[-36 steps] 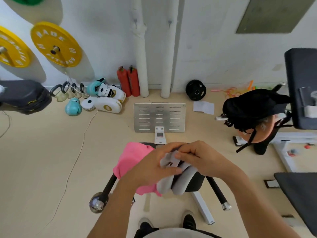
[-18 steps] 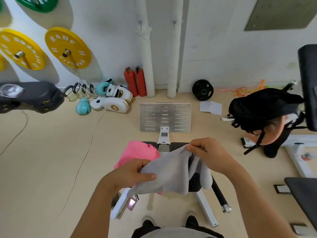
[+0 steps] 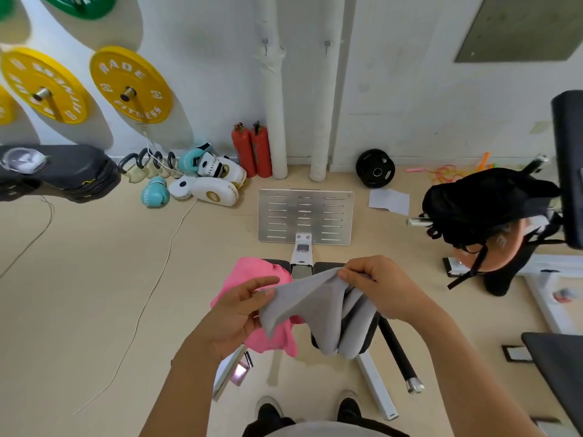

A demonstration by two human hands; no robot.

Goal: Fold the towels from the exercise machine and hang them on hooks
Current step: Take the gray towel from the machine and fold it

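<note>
A grey towel (image 3: 315,307) is stretched between my hands above the exercise machine (image 3: 304,216). My left hand (image 3: 243,307) pinches its left edge between thumb and fingers. My right hand (image 3: 378,285) pinches the upper right edge, and the rest of the towel hangs down in folds below it. A pink towel (image 3: 252,272) lies draped over the machine's seat, partly hidden behind my left hand and the grey towel. Two small hooks (image 3: 265,44) (image 3: 327,45) stick out of the white wall above the pipes.
The machine's metal footplate (image 3: 304,216) lies ahead on the floor. Boxing gloves (image 3: 208,181) and two red extinguishers (image 3: 252,149) sit by the wall. A black bag (image 3: 485,206) rests on equipment at right. Yellow weight plates (image 3: 131,85) hang on the left wall.
The bunched grey towel has been pulled open: my hands moved apart, the left drawing one edge leftward, the right keeping the other edge. The view has tilted upward slightly.
</note>
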